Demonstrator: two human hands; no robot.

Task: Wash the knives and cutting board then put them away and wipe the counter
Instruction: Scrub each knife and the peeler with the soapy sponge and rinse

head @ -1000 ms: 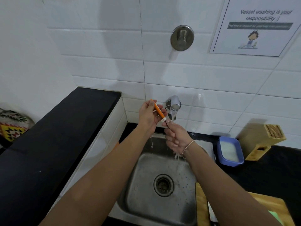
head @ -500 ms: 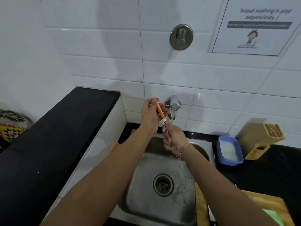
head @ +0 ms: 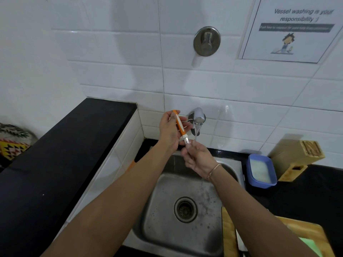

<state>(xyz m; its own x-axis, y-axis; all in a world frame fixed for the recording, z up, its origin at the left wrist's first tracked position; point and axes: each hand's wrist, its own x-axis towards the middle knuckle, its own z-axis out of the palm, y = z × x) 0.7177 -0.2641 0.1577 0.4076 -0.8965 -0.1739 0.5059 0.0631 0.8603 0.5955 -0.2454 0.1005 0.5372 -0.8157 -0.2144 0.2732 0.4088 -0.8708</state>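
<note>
My left hand [head: 169, 131] grips the orange handle of a small knife [head: 179, 125], held over the steel sink [head: 165, 216] with the blade pointing down. Just below it, my right hand [head: 197, 157] curls its fingers round the blade under the water running from the tap [head: 198, 115]. Most of the blade is hidden inside my right hand. A wooden cutting board [head: 306, 230] lies on the black counter at the lower right, with a green thing on it. The wooden knife block [head: 297, 156] stands at the back right.
A blue tub [head: 260, 170] sits between the sink and the knife block. A raised black ledge [head: 61, 154] runs along the left of the sink. White tiles, a wall valve [head: 206, 41] and a paper notice [head: 297, 28] are behind. A patterned bag [head: 11, 141] lies far left.
The knife has turned steeper, handle up, and my right hand has slid along the blade under the running water. Both hands have stayed over the sink.
</note>
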